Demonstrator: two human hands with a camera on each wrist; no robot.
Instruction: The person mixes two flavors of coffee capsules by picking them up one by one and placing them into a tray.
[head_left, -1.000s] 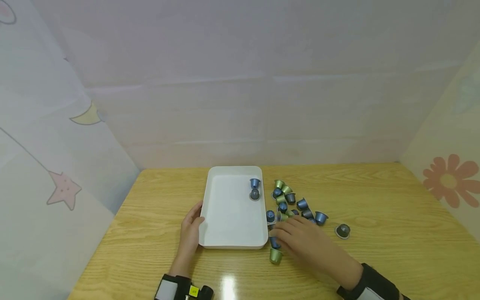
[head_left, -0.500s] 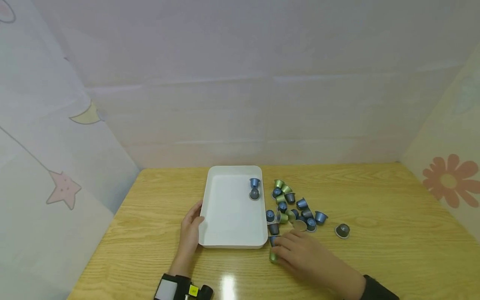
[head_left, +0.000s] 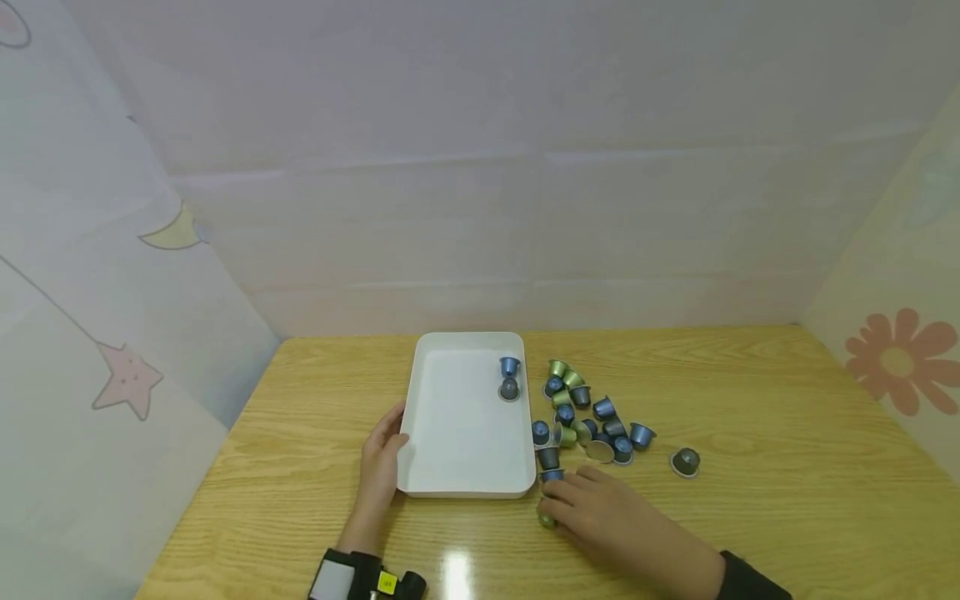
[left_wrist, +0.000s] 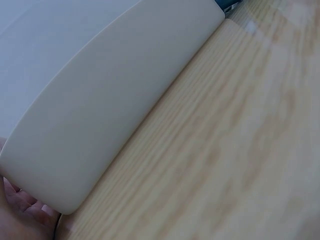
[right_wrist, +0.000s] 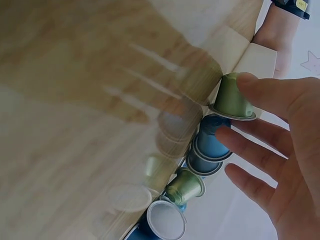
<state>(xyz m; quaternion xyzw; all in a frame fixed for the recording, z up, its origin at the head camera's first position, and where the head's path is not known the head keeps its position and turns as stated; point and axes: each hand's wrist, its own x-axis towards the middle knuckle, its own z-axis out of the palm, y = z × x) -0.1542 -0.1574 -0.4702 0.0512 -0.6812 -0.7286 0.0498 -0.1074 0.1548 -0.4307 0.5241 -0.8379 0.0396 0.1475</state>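
A white tray (head_left: 465, 433) lies on the table, and my left hand (head_left: 382, 462) grips its left side, thumb over the rim and fingers along the outer wall. At the tray's front right corner, my right hand (head_left: 596, 512) has its thumb and index finger at a green coffee capsule (right_wrist: 232, 95), pinching it. In the head view the fingers cover most of that capsule. Just beyond it come a blue capsule (head_left: 552, 475) and a dark grey capsule (head_left: 548, 457), lined up along the tray's right edge. Inside the tray are a blue capsule (head_left: 510, 367) and a grey capsule (head_left: 509, 388).
A loose heap of several green, blue and dark capsules (head_left: 614, 427) spreads to the right of the tray. One dark capsule (head_left: 686, 462) sits apart, farther right. A wall (head_left: 480, 283) stands behind the wooden table (head_left: 750, 392).
My right hand has moved toward the front, from the heap's near edge to the green capsule, uncovering the capsules behind it. My left hand and the tray have stayed put.
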